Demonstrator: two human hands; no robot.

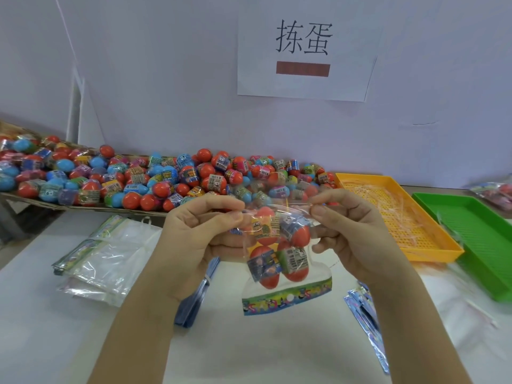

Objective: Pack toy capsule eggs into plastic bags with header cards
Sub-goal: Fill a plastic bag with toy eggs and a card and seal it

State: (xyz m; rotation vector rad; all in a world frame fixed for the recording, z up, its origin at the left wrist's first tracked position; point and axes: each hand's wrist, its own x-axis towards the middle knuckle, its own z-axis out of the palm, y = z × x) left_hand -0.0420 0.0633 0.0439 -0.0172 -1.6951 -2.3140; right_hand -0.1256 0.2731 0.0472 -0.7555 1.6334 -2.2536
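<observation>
- A person's left hand (199, 236) and right hand (357, 234) hold a clear plastic bag (288, 281) above the white bench (263, 353). Thumb and fingers (235, 216) of each hand pinch the bag's open top edge.
- The bag hangs upside down, its printed header card (288, 299) lowest. Red toy capsule eggs (296, 261) sit inside, apparently four; glare on the film blurs the upper ones.
- A heap of loose capsule eggs (166, 178) lies behind on a cardboard sheet, cut off at the left edge.
- Empty bags (105, 261) are stacked at left.
- Blue foil packets (194, 297) are half hidden under the left wrist; more (368, 314) lie beside the right forearm. Their print cannot be read.
- An orange tray (432, 255) holding thin strips sits at right, touching a green tray (476, 234) that the frame crops.
- A filled bag (496, 192) at far right is blurred.
- A paper sign (304, 48) hangs on the wall.
</observation>
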